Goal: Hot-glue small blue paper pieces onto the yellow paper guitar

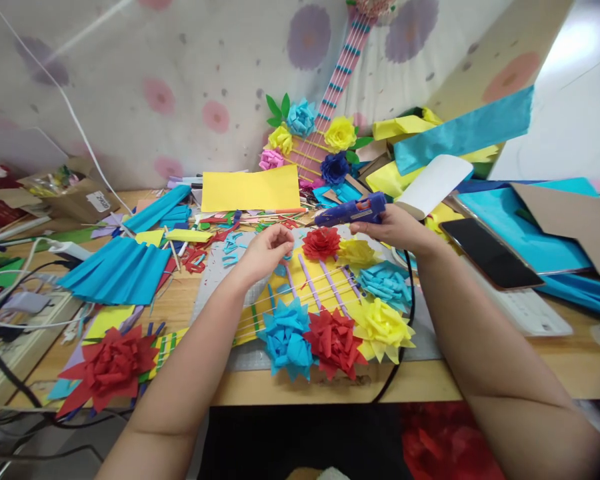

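My right hand [397,227] is wrapped round a blue hot glue gun [353,210], its nozzle pointing left above the paper guitar. Closed in a pinch, my left hand [273,248] hovers over the guitar's upper left side; what its fingertips hold, if anything, is too small to make out. Beneath both hands lies the yellow paper guitar [307,283] with purple strips and pale strings. Round its body sit red flowers [335,343], a light blue flower [287,339] and yellow flowers [384,328]. Another blue flower [386,285] is at its right side.
A large red paper flower [113,367] lies at the front left. Pleated blue paper [123,270] and scraps cover the left side. A phone [490,253] rests at the right. A finished pink guitar [337,87] leans on the wall. The glue gun's black cord [411,293] drops over the edge.
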